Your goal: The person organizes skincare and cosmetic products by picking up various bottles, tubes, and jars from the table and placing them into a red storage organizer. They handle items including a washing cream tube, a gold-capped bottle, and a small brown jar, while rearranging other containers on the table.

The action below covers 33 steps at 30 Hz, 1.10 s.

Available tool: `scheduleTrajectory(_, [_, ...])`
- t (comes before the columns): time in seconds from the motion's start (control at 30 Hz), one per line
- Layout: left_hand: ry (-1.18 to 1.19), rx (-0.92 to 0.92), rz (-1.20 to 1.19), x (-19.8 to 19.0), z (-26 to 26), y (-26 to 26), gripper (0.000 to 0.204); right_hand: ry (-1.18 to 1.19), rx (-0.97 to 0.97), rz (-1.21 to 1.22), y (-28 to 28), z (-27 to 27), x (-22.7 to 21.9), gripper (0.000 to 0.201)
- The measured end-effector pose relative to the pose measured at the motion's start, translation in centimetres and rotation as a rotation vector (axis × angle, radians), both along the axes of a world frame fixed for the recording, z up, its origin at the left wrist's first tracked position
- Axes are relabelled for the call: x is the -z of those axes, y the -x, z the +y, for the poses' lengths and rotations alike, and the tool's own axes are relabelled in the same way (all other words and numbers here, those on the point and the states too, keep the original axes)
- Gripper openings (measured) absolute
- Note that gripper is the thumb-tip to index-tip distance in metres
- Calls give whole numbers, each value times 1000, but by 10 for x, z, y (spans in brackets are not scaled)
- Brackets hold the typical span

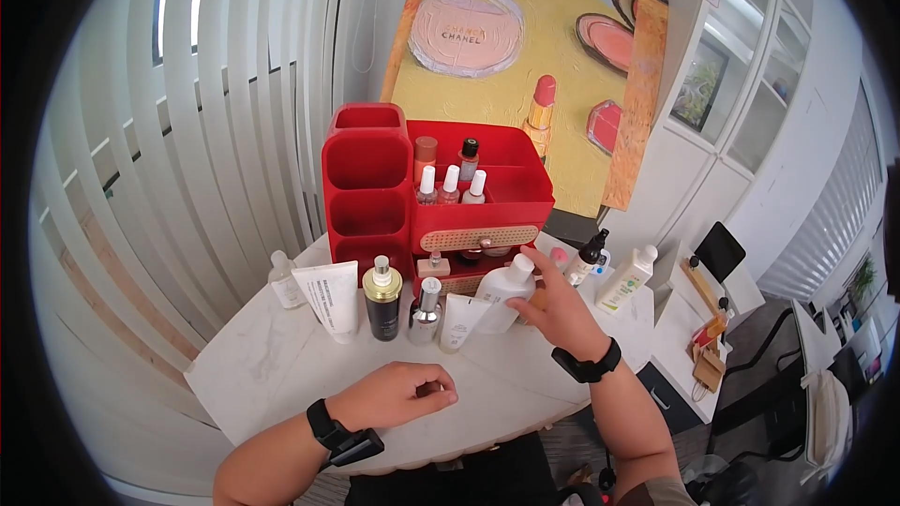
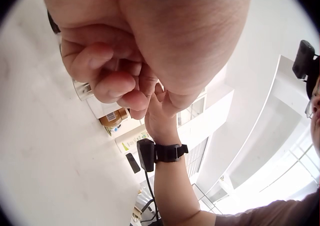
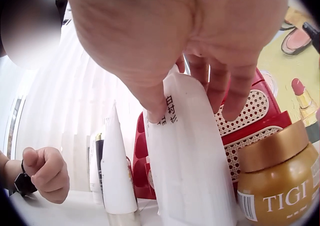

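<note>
My right hand [image 1: 568,317] grips the upper part of a white bottle [image 1: 499,302], thumb on one side and fingers on the other. In the right wrist view the bottle [image 3: 192,171] stands upright, dark characters near its shoulder. Close beside it are a white squeeze tube [image 1: 457,322] and a gold TIGI jar [image 3: 276,186]. Low over the front of the white table [image 1: 281,370], my left hand [image 1: 398,395] has loosely curled fingers and holds nothing. A silver-capped bottle [image 1: 425,317] stands beyond it.
Behind the bottles stands a red organizer [image 1: 459,215] holding several nail polish bottles. A dark gold-collared bottle [image 1: 383,305], a large white tube [image 1: 336,300] and a small white bottle [image 1: 284,279] stand left. At right are a dark pump bottle [image 1: 588,258] and a white-green bottle [image 1: 626,281].
</note>
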State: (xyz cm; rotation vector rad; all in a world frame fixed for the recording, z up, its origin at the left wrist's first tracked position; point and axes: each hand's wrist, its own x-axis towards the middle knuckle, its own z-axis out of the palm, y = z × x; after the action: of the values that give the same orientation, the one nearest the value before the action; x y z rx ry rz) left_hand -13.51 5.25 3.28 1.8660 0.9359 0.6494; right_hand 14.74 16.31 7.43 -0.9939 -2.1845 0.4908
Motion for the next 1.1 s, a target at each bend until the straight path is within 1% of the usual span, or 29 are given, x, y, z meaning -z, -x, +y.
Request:
scheduleTrajectory(0.17, [21, 8, 41, 0, 2, 1, 26, -108, -17, -33, -6, 9, -2, 73])
scheduleTrajectory(0.23, [30, 7, 39, -1, 1, 1, 26, 109, 41, -15, -7, 7, -8, 72])
scheduleTrajectory(0.33, [26, 9, 54, -3, 1, 1, 25, 58, 9, 17, -8, 11, -5, 72])
scheduleTrajectory(0.47, [23, 12, 54, 2, 3, 1, 25, 102, 18, 9, -9, 12, -7, 73])
scheduleTrajectory(0.53, [21, 13, 46, 3, 2, 0, 24, -122, 23, -35, -11, 15, -1, 69])
scheduleTrajectory(0.57, [1, 6, 28, 1, 1, 0, 26, -118, 22, -34, -12, 14, -1, 69])
scheduleTrajectory(0.63, [-18, -6, 9, 0, 1, 0, 29, -337, 126, 250, -12, 10, -7, 57])
scheduleTrajectory(0.67, [-12, -8, 5, 1, 1, 0, 28, -335, 123, 251, -10, 5, -14, 57])
scheduleTrajectory(0.77, [-17, -7, -1, 4, 2, 0, 28, -498, -31, 133, 4, -19, -34, 40])
scheduleTrajectory(0.8, [-33, -5, -8, 5, 2, 0, 27, -495, -24, 135, 13, -26, -36, 40])
scheduleTrajectory(0.87, [-34, 0, -5, 3, 2, -1, 27, -499, -129, -57, 31, -34, -37, 40])
scheduleTrajectory(0.9, [-35, -2, -4, 2, 1, -1, 27, -501, -129, -56, 38, -35, -35, 40])
scheduleTrajectory(0.97, [-33, -5, -14, 4, 1, 0, 26, -405, -66, -126, 48, -38, -27, 38])
scheduleTrajectory(1.1, [-32, -20, -38, 2, 0, 0, 25, -357, -28, -153, 54, -36, -15, 37])
